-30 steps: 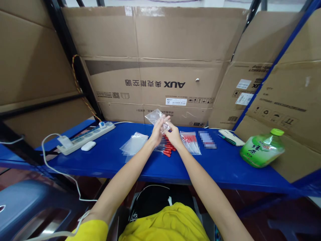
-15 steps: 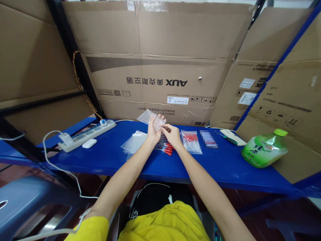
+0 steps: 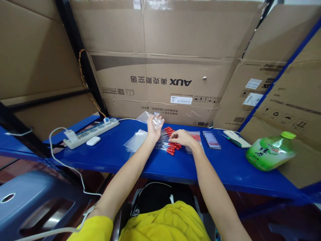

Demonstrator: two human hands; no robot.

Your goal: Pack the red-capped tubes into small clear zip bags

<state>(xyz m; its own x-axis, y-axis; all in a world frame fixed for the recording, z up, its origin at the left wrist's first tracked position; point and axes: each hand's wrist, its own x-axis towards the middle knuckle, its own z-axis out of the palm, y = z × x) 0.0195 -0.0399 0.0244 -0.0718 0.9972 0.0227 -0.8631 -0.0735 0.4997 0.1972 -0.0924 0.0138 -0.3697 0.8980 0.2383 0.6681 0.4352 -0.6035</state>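
Brown cardboard sheets (image 3: 175, 33) wall in a blue tabletop (image 3: 233, 164), with a stool (image 3: 30, 187) at left.

Wears a bright yellow top (image 3: 168, 222) at six o'clock in the view, loose and deeply creased, with a short sleeve (image 3: 96, 229) of the same yellow at seven o'clock. Has on black bottoms (image 3: 160, 194) near six o'clock, trimmed with a thin curved white line (image 3: 152, 183), a short white drawstring (image 3: 172, 198) and partly hidden white lettering (image 3: 136, 212) between six and seven. Leaves bare the left forearm (image 3: 127, 170) at seven o'clock, the right forearm (image 3: 214, 180) toward five, and both the left hand (image 3: 154, 130) and right hand (image 3: 182, 138).
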